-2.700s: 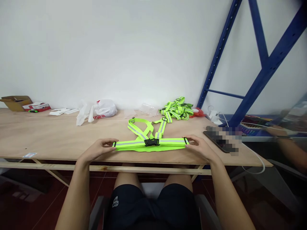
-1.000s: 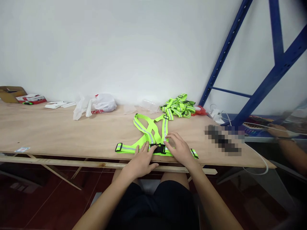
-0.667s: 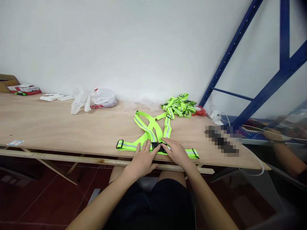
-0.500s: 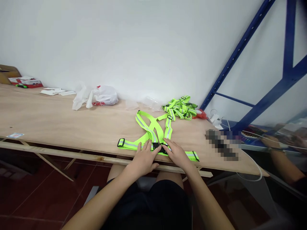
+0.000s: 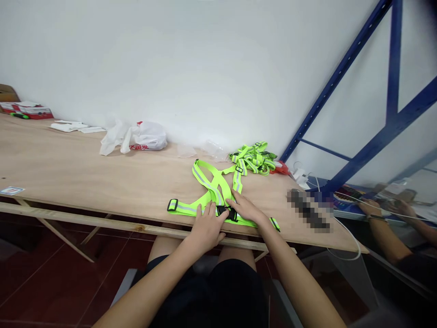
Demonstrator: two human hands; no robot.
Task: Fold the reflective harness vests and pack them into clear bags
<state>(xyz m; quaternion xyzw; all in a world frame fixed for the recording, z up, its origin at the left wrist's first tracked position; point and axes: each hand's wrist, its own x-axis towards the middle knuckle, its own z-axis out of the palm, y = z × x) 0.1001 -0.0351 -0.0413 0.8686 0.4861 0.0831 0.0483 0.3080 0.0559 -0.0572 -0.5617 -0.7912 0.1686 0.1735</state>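
Note:
A neon-yellow reflective vest (image 5: 205,180) made of grey-striped straps lies spread on the wooden table, its shoulder straps crossing. Along its waist strap sits a black buckle (image 5: 231,214), near the table's front edge. My left hand (image 5: 207,227) rests on the waist strap just left of the buckle, fingers stretched out and thumb reaching toward the buckle. To the right, my right hand (image 5: 246,208) lies flat with fingers extended over the straps, just above and beside the buckle. Part of the strap is hidden under both hands.
Behind the vest is a heap of similar yellow straps (image 5: 254,157) beside a red item (image 5: 280,168). A white plastic bag (image 5: 150,135) lies against the wall. Blue shelving (image 5: 362,136) stands at right, with a pixelated dark object (image 5: 309,209) nearby. Another person's hand (image 5: 370,207) is at far right.
My right hand has shifted slightly up and away from the buckle, leaving more of it visible. My left hand stays nearly in place. The view has turned a little to the right.

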